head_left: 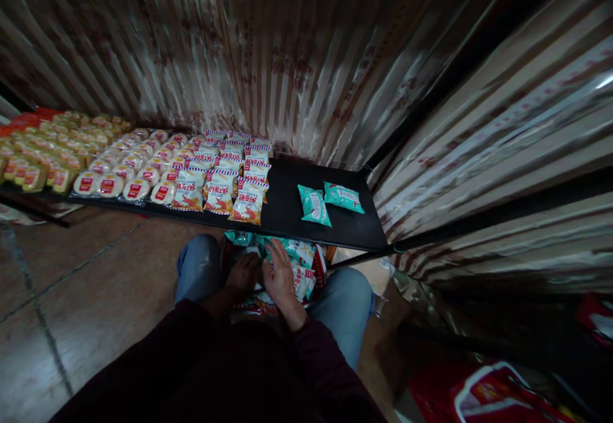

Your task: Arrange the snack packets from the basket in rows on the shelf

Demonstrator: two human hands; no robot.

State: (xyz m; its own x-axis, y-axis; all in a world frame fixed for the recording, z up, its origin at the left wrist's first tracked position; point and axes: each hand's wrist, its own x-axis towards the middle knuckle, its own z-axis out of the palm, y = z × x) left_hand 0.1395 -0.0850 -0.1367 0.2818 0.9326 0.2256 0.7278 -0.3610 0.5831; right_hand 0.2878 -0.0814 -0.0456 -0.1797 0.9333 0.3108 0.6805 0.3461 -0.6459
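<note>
Between my knees sits a large bag with a red and white edge point(320, 266), full of teal and white snack packets point(302, 280). My right hand point(279, 276) lies over these packets with its fingers stretched out and apart, holding nothing that I can see. Just left of it, my left hand point(243, 273) reaches down into the bag; its fingertips are in shadow, so their grip is hidden. On the low black shelf point(287, 183) in front, two teal packets point(315, 206) lie near the right end, slightly apart and at different angles.
Orange and white shrimp snack packets point(220, 190) stand in rows on the shelf. Left of them are round white wrapped cakes point(136, 170) and yellow wrapped packs point(45, 154). Black frame bars point(460, 218) run at the right. A red bag point(479, 391) lies at lower right.
</note>
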